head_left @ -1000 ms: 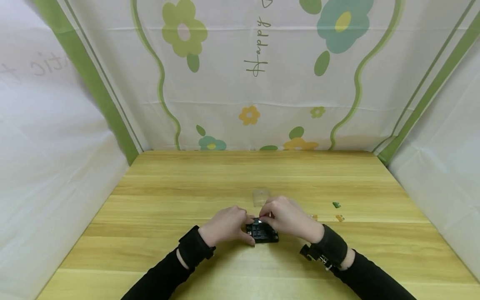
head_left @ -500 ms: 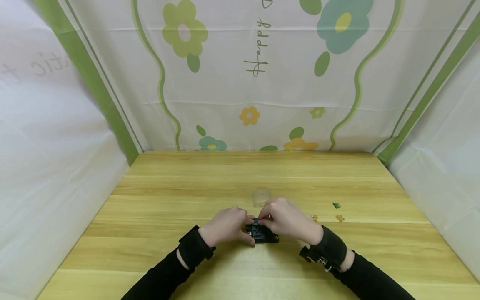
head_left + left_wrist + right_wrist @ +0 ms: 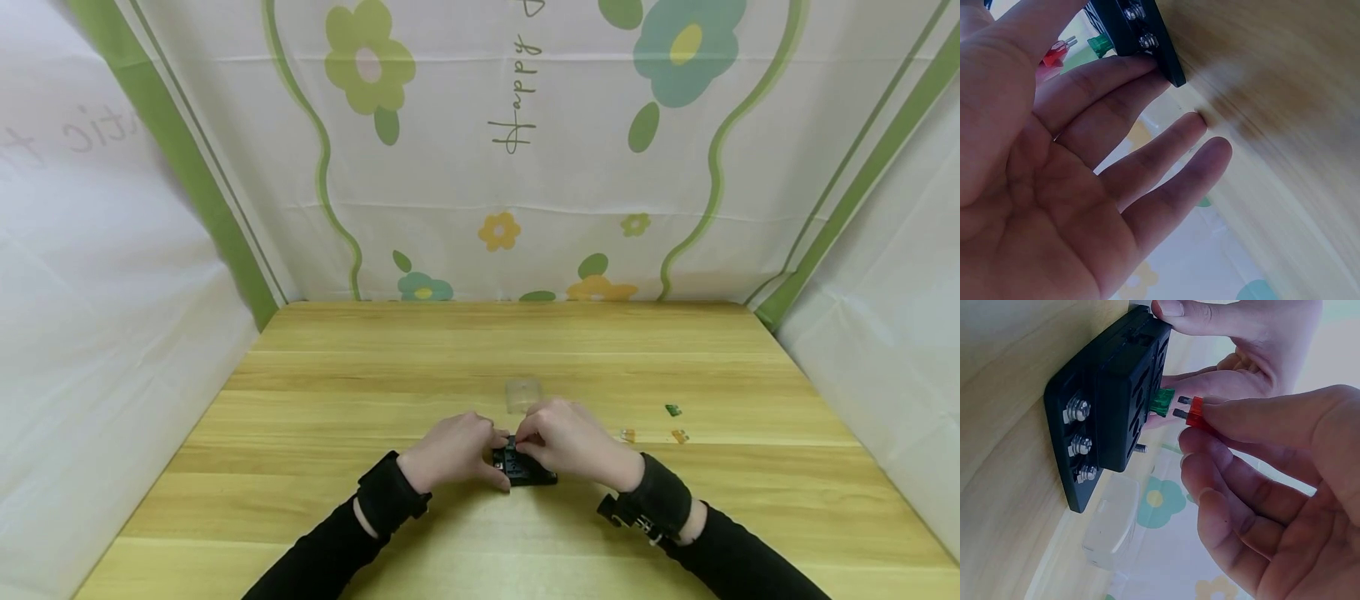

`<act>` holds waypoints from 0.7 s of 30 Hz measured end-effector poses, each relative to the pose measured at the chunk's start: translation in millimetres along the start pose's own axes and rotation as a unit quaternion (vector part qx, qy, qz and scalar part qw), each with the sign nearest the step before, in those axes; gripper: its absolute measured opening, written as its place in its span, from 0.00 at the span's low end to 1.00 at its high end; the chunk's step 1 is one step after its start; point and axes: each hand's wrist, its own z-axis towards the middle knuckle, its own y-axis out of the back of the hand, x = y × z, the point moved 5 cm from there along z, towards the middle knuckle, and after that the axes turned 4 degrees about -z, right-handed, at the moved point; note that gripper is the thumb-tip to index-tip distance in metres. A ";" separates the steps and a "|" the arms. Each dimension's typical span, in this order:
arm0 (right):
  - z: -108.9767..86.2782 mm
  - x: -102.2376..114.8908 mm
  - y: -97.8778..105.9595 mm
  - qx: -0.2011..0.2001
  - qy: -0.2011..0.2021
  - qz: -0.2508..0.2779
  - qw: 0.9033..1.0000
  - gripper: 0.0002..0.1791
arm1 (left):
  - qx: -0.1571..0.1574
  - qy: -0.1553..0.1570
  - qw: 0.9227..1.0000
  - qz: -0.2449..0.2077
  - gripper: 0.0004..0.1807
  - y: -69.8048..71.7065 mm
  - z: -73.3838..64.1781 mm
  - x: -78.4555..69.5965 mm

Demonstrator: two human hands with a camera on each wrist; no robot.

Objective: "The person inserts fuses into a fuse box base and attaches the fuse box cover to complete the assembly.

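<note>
A black fuse block (image 3: 531,473) with metal screw terminals lies on the table between the hands. My left hand (image 3: 456,450) holds it at its left end, thumb at the near edge and fingers at the far edge. Just over the block, my right hand (image 3: 573,442) pinches a red blade fuse (image 3: 1195,414) between thumb and index finger. Its two metal prongs point at the block's slotted face, with a gap between in the right wrist view. A green blade fuse (image 3: 1162,401) stands in a slot beside it. In the head view the fingers hide the red fuse.
A clear plastic cover (image 3: 522,395) lies just beyond the block. To the right are a loose green fuse (image 3: 672,410) and two orange ones, one (image 3: 628,435) close to the right hand, the other (image 3: 679,436) farther right. A patterned cloth (image 3: 450,167) hangs behind the table.
My right hand has shifted slightly left over the block, its fingertips still together. The left hand and the block have stayed in place.
</note>
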 end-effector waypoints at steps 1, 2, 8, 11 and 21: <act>0.0 -0.1 -0.6 0.002 -0.001 -0.001 1.000 0.01 | 0.001 0.000 1.000 0.001 0.29 0.1 0.1 -0.1; 0.0 -0.1 -1.0 0.003 -0.003 -0.001 1.000 0.02 | 0.001 0.000 1.000 0.000 0.29 0.1 0.2 -0.2; 0.1 1.3 -3.4 0.006 -0.002 0.011 1.000 0.03 | -0.002 -0.003 1.000 0.001 0.28 0.3 0.6 -1.3; -0.1 2.3 -4.5 0.007 0.002 0.018 1.000 0.03 | -0.002 -0.004 1.000 0.001 0.27 0.3 0.2 -1.6; 0.5 4.1 -9.4 0.006 0.011 0.007 1.000 0.03 | 0.000 0.004 1.000 -0.006 0.29 -0.7 -0.1 0.4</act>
